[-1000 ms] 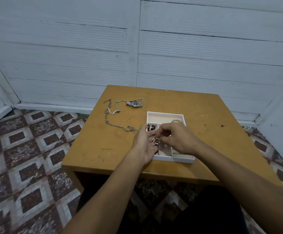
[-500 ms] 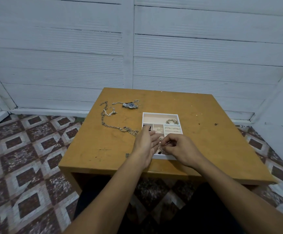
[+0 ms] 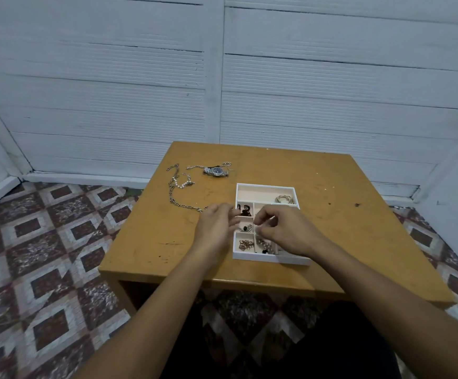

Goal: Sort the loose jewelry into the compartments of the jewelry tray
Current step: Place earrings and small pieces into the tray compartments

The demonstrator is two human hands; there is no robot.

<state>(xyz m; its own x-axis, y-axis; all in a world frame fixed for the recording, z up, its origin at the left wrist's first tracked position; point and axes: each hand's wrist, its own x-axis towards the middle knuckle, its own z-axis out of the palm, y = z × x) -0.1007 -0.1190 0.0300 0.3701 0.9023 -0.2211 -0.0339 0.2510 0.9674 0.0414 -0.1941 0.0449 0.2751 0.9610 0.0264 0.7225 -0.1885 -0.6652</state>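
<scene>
A white compartment tray (image 3: pixel 266 185) sits on the wooden table (image 3: pixel 154 242). Its small compartments hold dark pieces (image 3: pixel 244 210), small rings (image 3: pixel 247 228) and gold-toned pieces (image 3: pixel 246 245); coiled bangles (image 3: pixel 284 199) lie in the far long one. My right hand (image 3: pixel 288 232) hovers over the tray, fingertips pinched on a pearl-beaded strand (image 3: pixel 265 245) that trails into the near middle compartment. My left hand (image 3: pixel 216 224) rests at the tray's left edge, fingers loosely apart and holding nothing. Loose on the table's far left are a wristwatch (image 3: pixel 216 171), a long silver chain (image 3: pixel 178 199) and a pearl bracelet (image 3: pixel 181 184).
The table stands close to a white panelled wall (image 3: pixel 222 91), with patterned floor tiles (image 3: pixel 44 255) to its left. My right hand hides the tray's right-hand compartments. Dark marks (image 3: pixel 357 205) dot the tabletop right of the tray.
My hands, joined on the beaded strand over the tray a second ago, have come apart. The left has drawn back to the tray's left edge; the right holds the strand over the near compartment.
</scene>
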